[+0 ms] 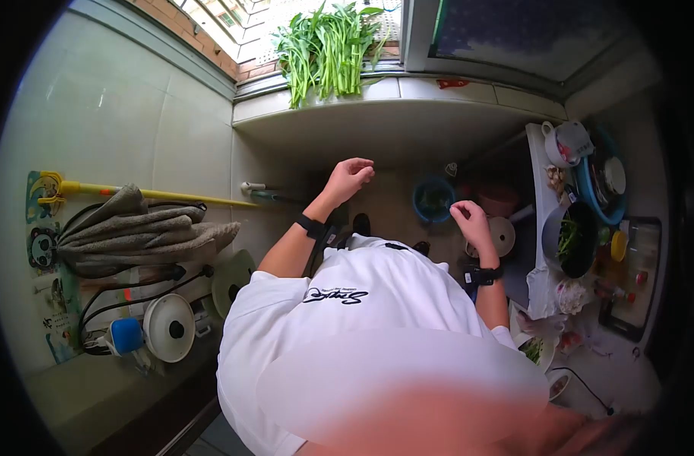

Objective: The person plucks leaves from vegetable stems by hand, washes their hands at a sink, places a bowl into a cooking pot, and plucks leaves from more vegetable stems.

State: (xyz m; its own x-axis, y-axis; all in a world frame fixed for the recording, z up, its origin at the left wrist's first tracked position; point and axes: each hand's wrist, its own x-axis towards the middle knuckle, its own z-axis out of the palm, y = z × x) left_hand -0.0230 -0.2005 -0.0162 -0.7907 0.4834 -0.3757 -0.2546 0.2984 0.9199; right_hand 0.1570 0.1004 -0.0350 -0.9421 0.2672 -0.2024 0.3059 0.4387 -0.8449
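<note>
In front of my white shirt (377,304), both hands are raised and apart over the dim floor. My left hand (350,182) has half-bent fingers pointing right, with a small gap to the thumb and no object visible in it. My right hand (474,226) is curled, its thumb and fingertips close together; whether something small is between them I cannot make out. Below and just left of the right hand, a blue basin (433,200) on the floor holds green leaves. A bundle of leafy green stems (328,57) lies on the window ledge ahead, beyond both hands.
A tiled ledge (438,90) runs under the window, with a red item (453,83) on it. At right, a counter carries a dark pot (569,240) with greens and a white pot (562,144). Grey towels (134,232) and a lid (169,328) hang on the left wall.
</note>
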